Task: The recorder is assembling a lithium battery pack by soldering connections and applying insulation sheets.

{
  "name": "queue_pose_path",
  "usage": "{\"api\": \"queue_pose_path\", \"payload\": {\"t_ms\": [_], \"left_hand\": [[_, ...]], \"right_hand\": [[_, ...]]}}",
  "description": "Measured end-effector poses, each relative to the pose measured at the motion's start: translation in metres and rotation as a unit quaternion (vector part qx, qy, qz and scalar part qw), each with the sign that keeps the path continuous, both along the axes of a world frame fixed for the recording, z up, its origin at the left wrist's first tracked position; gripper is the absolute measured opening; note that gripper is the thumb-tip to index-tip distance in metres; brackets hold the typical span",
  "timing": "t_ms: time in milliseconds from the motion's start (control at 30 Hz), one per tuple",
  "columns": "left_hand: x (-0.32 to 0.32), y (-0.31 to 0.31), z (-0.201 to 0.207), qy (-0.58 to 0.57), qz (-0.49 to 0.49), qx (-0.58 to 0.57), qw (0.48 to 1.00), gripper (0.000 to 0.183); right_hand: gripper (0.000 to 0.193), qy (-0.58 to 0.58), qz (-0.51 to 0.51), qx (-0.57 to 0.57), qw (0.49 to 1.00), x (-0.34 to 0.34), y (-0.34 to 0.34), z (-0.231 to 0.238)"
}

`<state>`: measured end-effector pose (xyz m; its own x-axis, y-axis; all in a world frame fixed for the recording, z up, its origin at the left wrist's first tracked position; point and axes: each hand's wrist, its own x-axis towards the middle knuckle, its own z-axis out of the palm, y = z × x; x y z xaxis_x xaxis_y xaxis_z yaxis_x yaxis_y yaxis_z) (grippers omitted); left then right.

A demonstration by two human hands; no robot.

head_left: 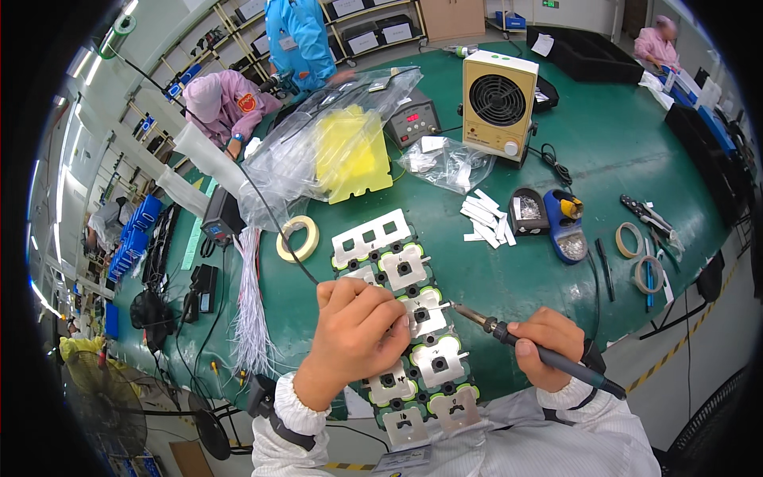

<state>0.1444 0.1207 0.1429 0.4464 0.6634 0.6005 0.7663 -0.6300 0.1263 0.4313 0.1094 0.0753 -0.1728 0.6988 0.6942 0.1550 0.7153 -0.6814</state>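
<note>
Left hand [354, 330]: fingers bent, pressing on the battery pack [409, 334], maybe pinching something small; I cannot tell.
Battery pack: middle of the green table [604, 151].
Soldering iron [528, 346]: at 3 o'clock, tip on a metal plate.
Right hand [548, 338]: closed around the iron's handle.

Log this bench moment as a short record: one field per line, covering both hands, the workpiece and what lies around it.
left hand: left hand pressed on the battery pack, fingertips pinched at a metal tab
right hand: right hand grips the soldering iron, tip at the tab near the left fingers
workpiece: green cells with silver nickel plates, lying on the green table
left of pack: tape roll, bundle of white wires
right of pack: white strips, blue iron stand
behind: beige fan unit, plastic bag with yellow sheets
</note>
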Motion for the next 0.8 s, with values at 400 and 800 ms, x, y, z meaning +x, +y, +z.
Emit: {"api": "queue_pose_path", "payload": {"t_ms": [400,800], "left_hand": [[0.000,0.005,-0.006,-0.005,0.001,-0.003,1.000,0.019],[0.003,0.007,-0.010,-0.002,-0.003,-0.005,1.000,0.018]], "right_hand": [[0.016,-0.005,-0.003,-0.011,1.000,-0.001,0.002,-0.001],[0.016,0.003,0.000,0.001,1.000,-0.002,0.002,-0.003]]}}
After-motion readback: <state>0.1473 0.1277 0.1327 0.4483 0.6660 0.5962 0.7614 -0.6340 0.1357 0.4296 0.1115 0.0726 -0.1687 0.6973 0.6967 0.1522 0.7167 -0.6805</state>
